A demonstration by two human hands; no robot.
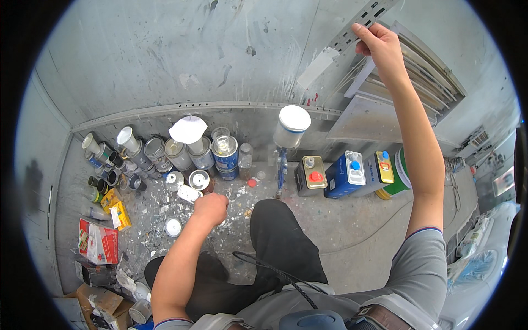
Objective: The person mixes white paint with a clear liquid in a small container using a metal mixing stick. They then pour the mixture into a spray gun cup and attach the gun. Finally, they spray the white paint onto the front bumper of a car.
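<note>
My right hand (379,47) is raised high at the upper right. Its thumb presses against a perforated metal strip (344,37) at the wall, with the fingers curled in around its edge. Low over the floor, my left hand (212,210) is closed. Its fingertips are turned away, so what they hold, if anything, is hidden. Just beyond it lies a white-topped container (190,193), beside an open round tin (199,180). A separate round white lid (173,227) rests on the paint-spattered floor to the left of that hand.
Paint tins (179,154) and cups line the wall at left. A spray gun with a white cup (291,126) stands mid-wall. To its right are a grey can (311,176), a blue can (345,175) and a green bucket (404,170). Flat panels (423,77) lean behind my right arm.
</note>
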